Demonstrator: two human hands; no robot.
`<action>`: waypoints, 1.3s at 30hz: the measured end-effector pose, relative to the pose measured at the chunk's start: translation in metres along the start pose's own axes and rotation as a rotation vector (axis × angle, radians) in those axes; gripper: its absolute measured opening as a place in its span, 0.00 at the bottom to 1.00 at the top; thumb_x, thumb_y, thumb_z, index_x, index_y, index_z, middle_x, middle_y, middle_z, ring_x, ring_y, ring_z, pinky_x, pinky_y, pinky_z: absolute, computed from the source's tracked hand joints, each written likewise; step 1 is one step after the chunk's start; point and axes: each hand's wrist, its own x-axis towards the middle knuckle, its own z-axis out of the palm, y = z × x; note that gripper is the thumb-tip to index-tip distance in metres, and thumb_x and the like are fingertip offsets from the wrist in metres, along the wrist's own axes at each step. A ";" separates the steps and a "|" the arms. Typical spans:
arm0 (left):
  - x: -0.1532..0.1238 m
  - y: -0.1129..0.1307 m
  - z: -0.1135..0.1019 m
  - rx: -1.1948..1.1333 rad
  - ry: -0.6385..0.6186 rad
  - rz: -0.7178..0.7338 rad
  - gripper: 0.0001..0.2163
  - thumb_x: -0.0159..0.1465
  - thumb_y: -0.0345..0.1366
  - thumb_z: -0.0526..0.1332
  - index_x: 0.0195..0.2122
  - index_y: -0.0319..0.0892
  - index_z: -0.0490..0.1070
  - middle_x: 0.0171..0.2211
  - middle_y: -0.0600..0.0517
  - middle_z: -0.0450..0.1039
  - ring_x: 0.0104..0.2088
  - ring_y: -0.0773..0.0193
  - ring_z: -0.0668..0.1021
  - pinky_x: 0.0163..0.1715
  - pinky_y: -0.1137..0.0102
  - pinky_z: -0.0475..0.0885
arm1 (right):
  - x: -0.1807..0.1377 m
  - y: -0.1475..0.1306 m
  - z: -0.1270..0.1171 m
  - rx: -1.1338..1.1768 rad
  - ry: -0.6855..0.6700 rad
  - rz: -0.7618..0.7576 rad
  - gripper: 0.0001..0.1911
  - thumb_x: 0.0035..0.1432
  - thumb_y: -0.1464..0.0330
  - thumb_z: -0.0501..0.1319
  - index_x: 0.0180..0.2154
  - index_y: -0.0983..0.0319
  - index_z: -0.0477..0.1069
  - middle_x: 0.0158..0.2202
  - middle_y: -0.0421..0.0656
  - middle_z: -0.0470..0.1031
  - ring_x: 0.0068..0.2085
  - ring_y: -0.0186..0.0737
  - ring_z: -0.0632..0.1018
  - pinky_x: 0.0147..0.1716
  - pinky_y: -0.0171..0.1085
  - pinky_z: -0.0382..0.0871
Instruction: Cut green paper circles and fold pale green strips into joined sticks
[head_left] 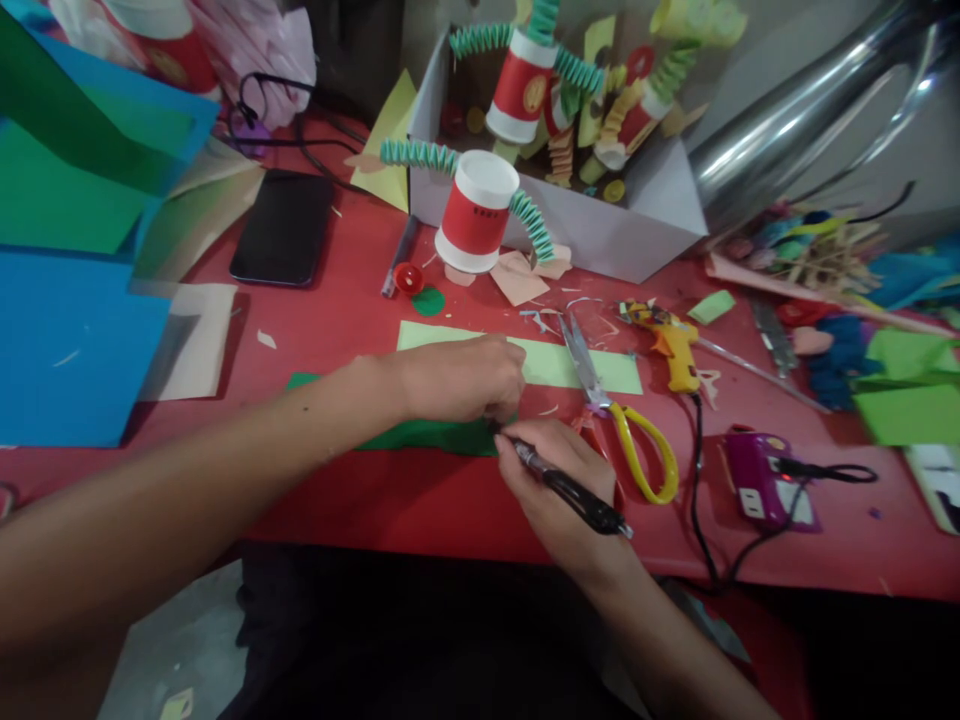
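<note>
My right hand [559, 480] is closed round a black pen [570, 488], its tip down on a strip of dark green paper [420, 435] on the red table [375, 500]. My left hand [461, 378] is curled, fingers pressed down on the same green paper right beside the pen tip. What lies under those fingers is hidden. A light green paper strip [555, 365] lies just behind both hands. Yellow-handled scissors [622, 430] rest to the right of my right hand.
A paper cup figure with green spring arms [476, 210] stands in front of a grey box [637, 220] holding more figures. A yellow glue gun [671, 345], a purple power strip [757, 480], a black phone [283, 228] and blue and green paper sheets [67, 340] surround the spot.
</note>
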 end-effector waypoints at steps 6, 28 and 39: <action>0.000 0.002 -0.001 0.003 -0.025 -0.020 0.16 0.49 0.14 0.55 0.22 0.43 0.74 0.23 0.54 0.77 0.33 0.62 0.73 0.38 0.67 0.66 | -0.005 -0.002 -0.003 0.018 -0.029 0.011 0.03 0.64 0.69 0.61 0.39 0.59 0.74 0.35 0.42 0.77 0.37 0.37 0.78 0.40 0.38 0.73; -0.003 0.005 -0.001 0.046 0.034 -0.038 0.17 0.51 0.15 0.55 0.23 0.45 0.75 0.24 0.55 0.76 0.32 0.63 0.72 0.36 0.66 0.63 | -0.012 0.009 -0.030 -0.058 0.020 0.052 0.03 0.62 0.70 0.61 0.34 0.59 0.73 0.30 0.39 0.76 0.30 0.36 0.76 0.32 0.36 0.73; -0.034 0.052 0.016 0.367 0.103 -0.378 0.10 0.67 0.35 0.59 0.47 0.43 0.77 0.49 0.47 0.77 0.47 0.50 0.70 0.45 0.58 0.66 | -0.019 0.024 -0.034 0.044 0.259 0.180 0.09 0.65 0.68 0.59 0.46 0.59 0.74 0.38 0.43 0.80 0.38 0.40 0.81 0.41 0.42 0.77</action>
